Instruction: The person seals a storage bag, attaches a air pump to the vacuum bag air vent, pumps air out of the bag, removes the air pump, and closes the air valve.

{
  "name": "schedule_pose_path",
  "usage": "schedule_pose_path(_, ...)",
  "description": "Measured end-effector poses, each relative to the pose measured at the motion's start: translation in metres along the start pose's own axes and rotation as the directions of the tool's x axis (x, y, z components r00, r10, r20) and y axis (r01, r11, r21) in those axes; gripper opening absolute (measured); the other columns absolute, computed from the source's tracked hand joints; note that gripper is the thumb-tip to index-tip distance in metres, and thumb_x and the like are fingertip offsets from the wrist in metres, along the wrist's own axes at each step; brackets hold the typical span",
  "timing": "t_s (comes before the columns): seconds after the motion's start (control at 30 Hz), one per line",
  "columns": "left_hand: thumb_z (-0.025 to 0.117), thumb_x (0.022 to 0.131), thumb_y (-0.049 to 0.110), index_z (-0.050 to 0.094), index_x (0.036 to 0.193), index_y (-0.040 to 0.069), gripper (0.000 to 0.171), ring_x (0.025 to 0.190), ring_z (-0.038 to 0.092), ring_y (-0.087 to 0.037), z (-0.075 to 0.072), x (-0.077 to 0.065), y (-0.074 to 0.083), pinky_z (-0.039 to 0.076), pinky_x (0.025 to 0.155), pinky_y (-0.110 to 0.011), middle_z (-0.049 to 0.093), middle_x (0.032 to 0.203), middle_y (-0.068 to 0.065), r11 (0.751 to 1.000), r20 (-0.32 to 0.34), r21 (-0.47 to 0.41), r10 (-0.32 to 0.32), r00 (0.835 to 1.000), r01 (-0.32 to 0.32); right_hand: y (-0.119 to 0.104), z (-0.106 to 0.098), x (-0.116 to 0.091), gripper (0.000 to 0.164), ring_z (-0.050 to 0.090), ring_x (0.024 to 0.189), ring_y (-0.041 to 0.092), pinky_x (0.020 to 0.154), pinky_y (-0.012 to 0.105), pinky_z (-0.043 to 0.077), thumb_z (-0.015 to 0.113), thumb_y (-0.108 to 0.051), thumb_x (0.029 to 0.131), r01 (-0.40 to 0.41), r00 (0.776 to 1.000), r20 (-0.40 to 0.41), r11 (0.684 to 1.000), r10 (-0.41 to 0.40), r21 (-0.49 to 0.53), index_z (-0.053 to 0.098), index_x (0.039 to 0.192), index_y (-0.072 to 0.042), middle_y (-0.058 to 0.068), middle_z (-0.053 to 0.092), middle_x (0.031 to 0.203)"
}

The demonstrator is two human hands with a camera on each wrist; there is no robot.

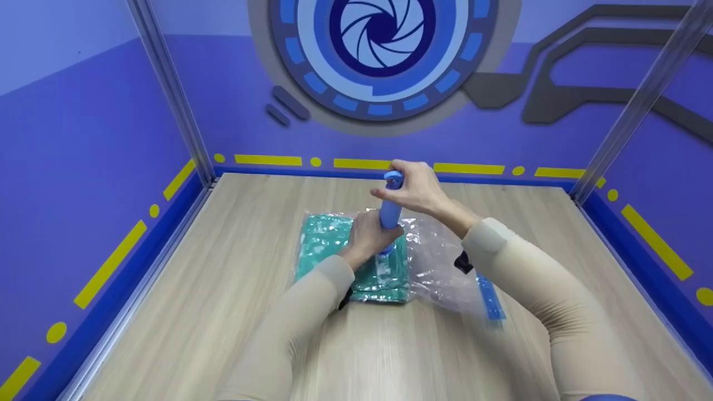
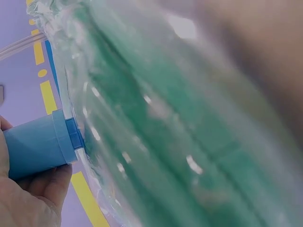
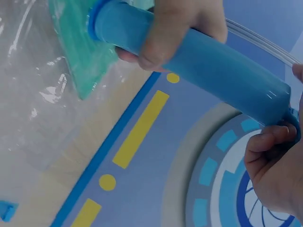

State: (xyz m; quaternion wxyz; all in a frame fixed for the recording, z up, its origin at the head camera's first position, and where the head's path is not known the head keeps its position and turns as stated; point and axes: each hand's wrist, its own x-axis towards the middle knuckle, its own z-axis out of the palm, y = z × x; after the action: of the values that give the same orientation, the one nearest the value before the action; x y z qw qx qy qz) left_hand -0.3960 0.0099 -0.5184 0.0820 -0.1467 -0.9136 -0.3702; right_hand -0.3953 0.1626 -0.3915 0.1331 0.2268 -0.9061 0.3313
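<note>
A blue hand pump (image 1: 391, 213) stands nearly upright on a clear plastic vacuum bag (image 1: 440, 262) with folded green fabric (image 1: 323, 239) inside. My left hand (image 1: 367, 234) grips the lower part of the pump's barrel, just above the bag. At the top, my right hand (image 1: 420, 186) has its fingers curled round the pump's handle end; the right wrist view shows these fingers (image 3: 272, 146) hooked on it. The left wrist view has the pump's end (image 2: 66, 137) against the wrinkled bag. My left hand hides part of the green fabric.
The bag's see-through right part spreads flat on the wooden table (image 1: 234, 312), with a blue strip (image 1: 491, 298) along its right edge. Blue panels with yellow dashes (image 1: 267, 160) wall the table at the back and sides. Metal posts (image 1: 172, 94) stand in the corners.
</note>
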Motion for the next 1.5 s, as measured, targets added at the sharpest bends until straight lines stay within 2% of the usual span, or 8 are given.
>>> schedule_pose_path(0.17, 0.085, 0.092, 0.037, 0.080, 0.111, 0.014, 0.031, 0.074, 0.068, -0.013, 0.002, 0.000, 0.002, 0.064, 0.080, -0.042, 0.085, 0.093, -0.003, 0.999, -0.019, 0.035, -0.003, 1.000, 0.003, 0.012, 0.013, -0.011, 0.064, 0.074, 0.107, 0.031, 0.092, 0.048, 0.064, 0.097, -0.047, 0.084, -0.036, 0.991, -0.130, 0.998, 0.043, 0.058, 0.070, 0.129, -0.011, 0.010, 0.079, 0.119)
schedule_pose_path(0.47, 0.087, 0.089, 0.038, 0.081, 0.120, 0.009, 0.043, 0.095, 0.083, -0.026, -0.003, -0.002, 0.003, 0.067, 0.093, -0.047, 0.088, 0.105, -0.010, 0.998, 0.003, 0.026, -0.054, 0.999, 0.054, 0.021, 0.038, -0.026, 0.048, 0.081, 0.086, 0.028, 0.077, 0.043, 0.066, 0.098, -0.045, 0.080, -0.125, 0.979, -0.155, 0.991, 0.131, 0.046, 0.078, 0.100, -0.007, 0.011, 0.084, 0.096)
schedule_pose_path(0.63, 0.087, 0.091, 0.041, 0.074, 0.136, 0.007, 0.058, 0.114, 0.082, -0.031, -0.013, -0.008, 0.000, 0.065, 0.106, -0.049, 0.085, 0.123, -0.012, 0.997, 0.071, 0.050, -0.054, 0.996, 0.050, 0.021, 0.046, -0.027, 0.049, 0.082, 0.092, 0.033, 0.083, 0.048, 0.068, 0.096, -0.044, 0.082, -0.101, 0.978, -0.178, 0.994, 0.106, 0.039, 0.078, 0.103, -0.005, 0.015, 0.085, 0.101)
schedule_pose_path(0.73, 0.088, 0.092, 0.054, 0.060, 0.158, 0.011, 0.084, 0.144, 0.069, -0.033, -0.017, -0.013, -0.006, 0.053, 0.126, -0.052, 0.074, 0.151, -0.011, 0.989, 0.132, 0.144, -0.041, 0.990, 0.021, 0.020, 0.047, -0.027, 0.048, 0.083, 0.096, 0.036, 0.087, 0.051, 0.069, 0.096, -0.042, 0.083, -0.097, 0.978, -0.180, 0.994, 0.104, 0.050, 0.078, 0.105, -0.004, 0.017, 0.085, 0.104)
schedule_pose_path(0.83, 0.086, 0.087, 0.073, 0.032, 0.177, 0.014, 0.120, 0.173, 0.034, -0.038, -0.019, -0.019, -0.012, 0.030, 0.140, -0.063, 0.043, 0.181, -0.011, 0.965, 0.212, 0.263, -0.074, 0.974, 0.016, 0.021, 0.047, -0.028, 0.045, 0.083, 0.095, 0.036, 0.086, 0.051, 0.069, 0.096, -0.040, 0.082, -0.102, 0.975, -0.191, 0.994, 0.110, 0.049, 0.078, 0.104, -0.004, 0.017, 0.086, 0.103)
schedule_pose_path(0.97, 0.079, 0.079, 0.091, 0.007, 0.183, 0.017, 0.147, 0.179, 0.001, -0.046, -0.020, -0.028, -0.020, 0.011, 0.140, -0.076, 0.008, 0.192, -0.013, 0.915, 0.307, 0.404, -0.159, 0.938, 0.024, 0.021, 0.046, -0.030, 0.043, 0.083, 0.093, 0.034, 0.084, 0.050, 0.068, 0.097, -0.041, 0.081, -0.123, 0.972, -0.199, 0.992, 0.127, 0.033, 0.078, 0.100, -0.008, 0.014, 0.085, 0.100)
schedule_pose_path(1.13, 0.066, 0.080, 0.100, 0.002, 0.183, 0.023, 0.144, 0.178, -0.005, -0.047, -0.019, -0.035, -0.030, 0.003, 0.139, -0.080, -0.003, 0.193, -0.010, 0.887, 0.382, 0.460, -0.226, 0.896, 0.028, 0.022, 0.046, -0.030, 0.043, 0.083, 0.095, 0.031, 0.083, 0.049, 0.069, 0.097, -0.043, 0.083, -0.146, 0.973, -0.176, 0.988, 0.152, 0.046, 0.076, 0.100, -0.010, 0.012, 0.085, 0.102)
schedule_pose_path(1.5, 0.061, 0.080, 0.103, 0.004, 0.183, 0.023, 0.142, 0.178, -0.004, -0.048, -0.017, -0.037, -0.033, 0.002, 0.139, -0.079, -0.001, 0.193, -0.013, 0.896, 0.390, 0.443, -0.226, 0.892, 0.033, 0.026, 0.042, -0.028, 0.045, 0.085, 0.095, 0.033, 0.083, 0.050, 0.071, 0.100, -0.041, 0.082, -0.130, 0.982, -0.123, 0.987, 0.141, 0.093, 0.078, 0.102, -0.007, 0.014, 0.086, 0.104)
